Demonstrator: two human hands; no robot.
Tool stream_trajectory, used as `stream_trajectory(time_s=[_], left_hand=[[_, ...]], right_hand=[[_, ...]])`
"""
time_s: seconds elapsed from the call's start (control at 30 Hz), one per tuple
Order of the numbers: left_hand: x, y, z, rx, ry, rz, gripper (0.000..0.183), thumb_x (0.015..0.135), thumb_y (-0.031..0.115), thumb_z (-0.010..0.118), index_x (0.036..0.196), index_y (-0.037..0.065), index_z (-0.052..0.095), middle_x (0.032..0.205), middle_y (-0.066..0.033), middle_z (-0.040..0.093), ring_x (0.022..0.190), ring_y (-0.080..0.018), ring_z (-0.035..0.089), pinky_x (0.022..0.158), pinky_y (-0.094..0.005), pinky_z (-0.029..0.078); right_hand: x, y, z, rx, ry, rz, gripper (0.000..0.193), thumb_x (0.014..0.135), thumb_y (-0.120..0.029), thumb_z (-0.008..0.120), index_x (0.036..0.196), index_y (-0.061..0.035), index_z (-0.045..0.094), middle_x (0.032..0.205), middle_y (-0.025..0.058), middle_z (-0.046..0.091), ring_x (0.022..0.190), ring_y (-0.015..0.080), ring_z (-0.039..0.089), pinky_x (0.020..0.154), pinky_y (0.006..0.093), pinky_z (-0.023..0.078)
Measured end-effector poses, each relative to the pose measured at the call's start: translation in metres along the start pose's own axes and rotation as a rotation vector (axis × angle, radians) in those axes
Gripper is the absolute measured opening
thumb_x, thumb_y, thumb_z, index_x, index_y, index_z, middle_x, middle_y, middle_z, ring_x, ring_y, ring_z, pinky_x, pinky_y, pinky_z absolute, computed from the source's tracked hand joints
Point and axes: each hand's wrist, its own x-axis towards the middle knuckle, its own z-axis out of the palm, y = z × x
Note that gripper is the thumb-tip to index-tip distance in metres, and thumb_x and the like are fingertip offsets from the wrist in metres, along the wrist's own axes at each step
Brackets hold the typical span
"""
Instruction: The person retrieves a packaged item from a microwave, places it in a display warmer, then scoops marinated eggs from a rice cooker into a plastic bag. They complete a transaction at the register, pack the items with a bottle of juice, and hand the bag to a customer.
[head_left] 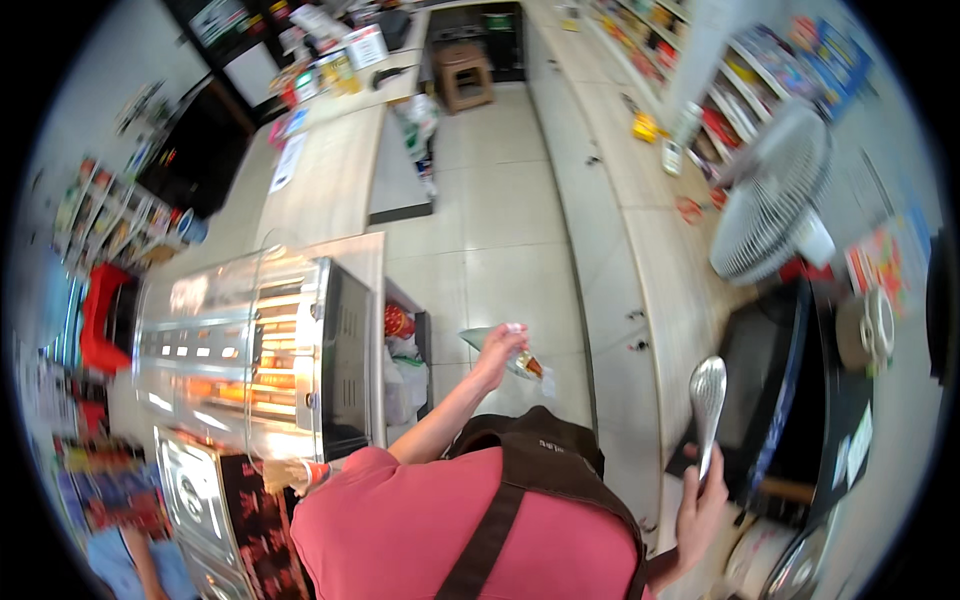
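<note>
My left hand (498, 355) is closed on the top of a small clear plastic bag (524, 362), held above the floor in front of my apron. Something orange-brown shows in the bag's lower end; its kind is too blurred to tell. At the right, my right hand (698, 510) is wrapped round the handle of metal food tongs (708, 392). Their oval, dimpled head points up and away from me, beside the microwave-like black appliance (765, 370). To my left stands a lit glass-covered roller grill (250, 350), with sausage-like rolls of food glowing inside.
A long counter (600, 150) runs along the right, bearing a grey fan (770, 190) and a lidded pot (865, 330). Wooden skewers (290, 475) stand in a cup by the grill. Far ahead is a brown stool (465, 75). Another person (140, 560) is at the lower left.
</note>
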Motion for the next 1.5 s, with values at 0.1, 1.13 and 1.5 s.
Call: stream_trajectory(time_s=[0.1,1.13,1.5], left_hand=[[0.016,0.007,0.006,-0.011,0.035,-0.017,0.029,0.089,0.013,0.062,0.115,0.000,0.057,0.092,-0.0039,0.060,0.085,-0.0127,0.059,0.083,-0.0280,0.046],[0.221,0.133,-0.104,-0.458,0.554,0.348,0.038,0.090,0.016,0.064,0.121,-0.001,0.051,0.096,-0.0047,0.062,0.096,-0.0140,0.058,0.090,-0.0303,0.044],[0.253,0.176,-0.140,-0.609,0.639,0.476,0.038,0.089,0.013,0.065,0.121,0.000,0.050,0.100,-0.0046,0.061,0.098,-0.0135,0.058,0.092,-0.0279,0.042]], right_hand=[[0.035,0.055,0.042,0.283,-0.241,0.120,0.033,0.097,-0.014,0.052,0.127,-0.0009,0.053,0.088,-0.0007,0.065,0.057,0.0038,0.037,0.051,0.0210,0.030],[0.289,-0.397,0.654,0.021,-1.921,-1.316,0.031,0.092,-0.016,0.056,0.120,-0.0038,0.060,0.087,0.0099,0.068,0.058,0.0226,0.061,0.058,0.0333,0.049],[0.209,-0.437,0.720,-0.332,-2.642,-0.951,0.032,0.094,-0.026,0.057,0.113,-0.0002,0.062,0.084,0.0053,0.068,0.052,0.0082,0.054,0.045,0.0231,0.043]])
